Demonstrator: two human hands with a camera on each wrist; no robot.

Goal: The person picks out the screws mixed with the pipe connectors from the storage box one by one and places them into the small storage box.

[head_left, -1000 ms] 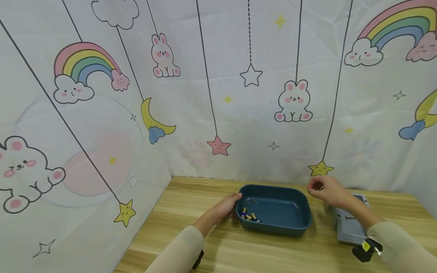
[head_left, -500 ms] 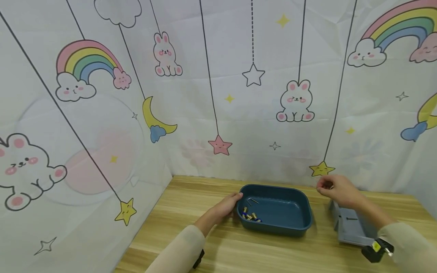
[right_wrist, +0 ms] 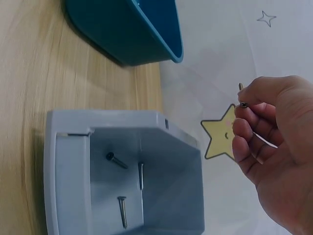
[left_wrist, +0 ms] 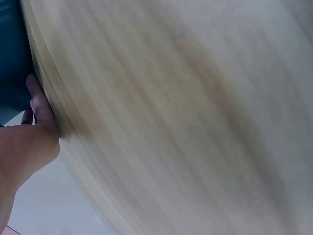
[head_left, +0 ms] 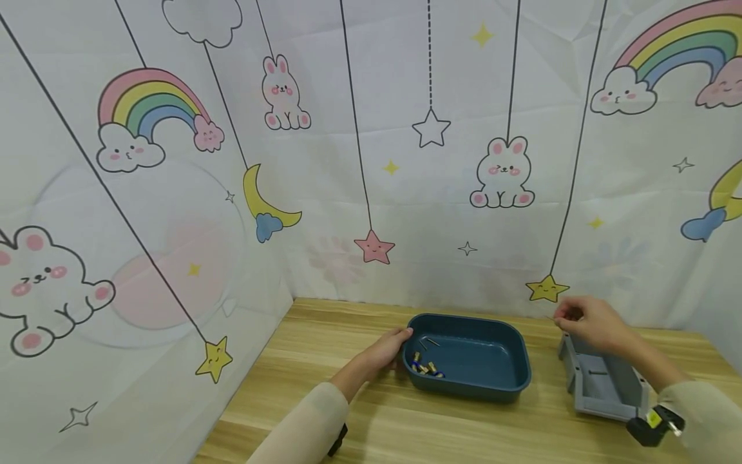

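My left hand [head_left: 382, 351] grips the left end of a dark blue plastic basin [head_left: 484, 361], thumb at the rim; its other fingers are mostly hidden. Inside the basin's left part lie several brass fittings [head_left: 424, 369] with blue rings and two thin screws [head_left: 433, 341]. My right hand [head_left: 591, 325] pinches a small screw [right_wrist: 243, 105] between thumb and forefinger, its head showing in the right wrist view. This hand is above the far end of a grey plastic bin [head_left: 603, 386]. Three loose screws [right_wrist: 122, 212] lie in that bin.
Both containers stand on a wood-grain table [head_left: 464, 428], the grey bin to the right of the basin with a gap between. A white cloth [head_left: 429, 193] printed with cartoon figures hangs behind the table and along its left side.
My right hand has moved right, from beside the basin's right end to above the grey bin, still pinching the screw. The left hand stays on the basin.
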